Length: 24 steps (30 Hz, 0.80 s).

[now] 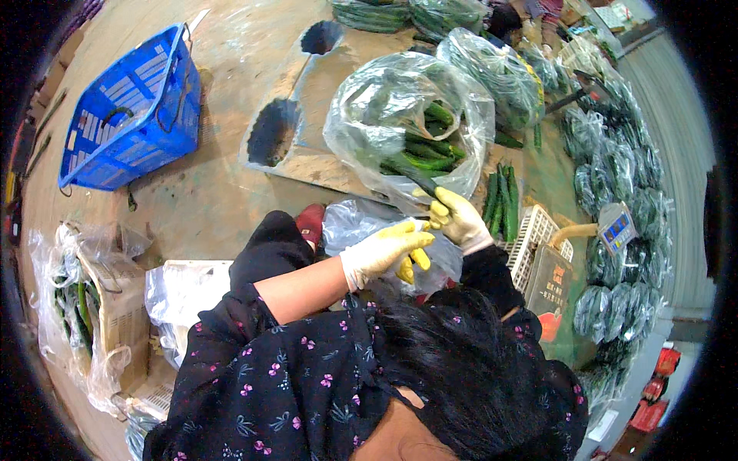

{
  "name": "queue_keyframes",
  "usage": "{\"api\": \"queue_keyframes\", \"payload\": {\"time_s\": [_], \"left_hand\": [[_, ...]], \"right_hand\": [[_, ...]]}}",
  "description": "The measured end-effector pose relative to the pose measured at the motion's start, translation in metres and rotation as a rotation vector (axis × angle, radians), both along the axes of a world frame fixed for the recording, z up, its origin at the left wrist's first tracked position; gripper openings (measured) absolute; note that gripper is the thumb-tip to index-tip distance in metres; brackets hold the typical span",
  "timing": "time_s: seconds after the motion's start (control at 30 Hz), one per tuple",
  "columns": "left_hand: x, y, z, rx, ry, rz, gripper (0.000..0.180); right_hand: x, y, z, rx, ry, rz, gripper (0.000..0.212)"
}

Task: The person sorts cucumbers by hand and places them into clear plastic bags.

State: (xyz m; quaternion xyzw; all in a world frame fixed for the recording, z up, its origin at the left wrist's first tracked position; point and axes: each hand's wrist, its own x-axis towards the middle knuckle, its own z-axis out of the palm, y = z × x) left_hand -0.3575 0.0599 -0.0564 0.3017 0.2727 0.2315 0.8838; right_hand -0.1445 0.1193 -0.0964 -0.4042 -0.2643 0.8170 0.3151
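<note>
Cucumber (411,174) in right hand (460,219), prob. at bag (361,115) rim; left hand (384,250) adjacent.

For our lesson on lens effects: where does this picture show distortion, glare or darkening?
Head view: straight edges bend toward the rim, as at the blue crate; corners fall black; light glares off the clear plastic bag; the centre stays sharp.

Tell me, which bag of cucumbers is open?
The big clear bag right before the gloved hands; its mouth gapes, showing loose cucumbers. The other bags along the right look filled and closed.
</note>
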Motion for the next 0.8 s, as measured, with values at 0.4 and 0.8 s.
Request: {"api": "queue_keyframes", "payload": {"time_s": [0.4,0.8], "left_hand": [[0.014,0.017,-0.006,-0.091,-0.104,0.074,0.043],[0.014,0.021,-0.021,-0.117,-0.173,0.187,0.037]], "right_hand": [[0.006,-0.077,-0.014,0.316,0.012,0.106,0.036],[-0.002,-0.064,-0.065,0.38,-0.552,0.115,0.039]]}}
